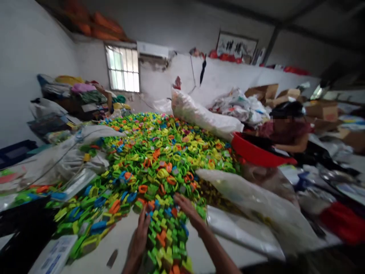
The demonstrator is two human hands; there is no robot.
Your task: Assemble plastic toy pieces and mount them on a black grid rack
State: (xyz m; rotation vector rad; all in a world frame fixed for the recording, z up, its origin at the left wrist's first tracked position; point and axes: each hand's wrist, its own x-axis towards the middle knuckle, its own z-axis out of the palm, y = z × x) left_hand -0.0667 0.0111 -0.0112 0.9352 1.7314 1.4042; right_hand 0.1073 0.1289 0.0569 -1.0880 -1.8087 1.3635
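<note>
A bench (119, 243) is filling the cluttered room, carrying a pile of coloured plastic pieces (159, 160). At lower centre, the left hand (140, 238) and right hand (188, 210) are flanking a strip of pieces running away from the person, both grips spread open, clamping nothing.

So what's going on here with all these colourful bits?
A person stands at a table heaped with small plastic pieces in green, yellow, orange and blue. Both bare hands are at the near edge of the heap: the left hand and the right hand lie open on either side of a strip of pieces. Clear plastic bags lie to the right, beside a red basin. Another person sits further back.
</note>
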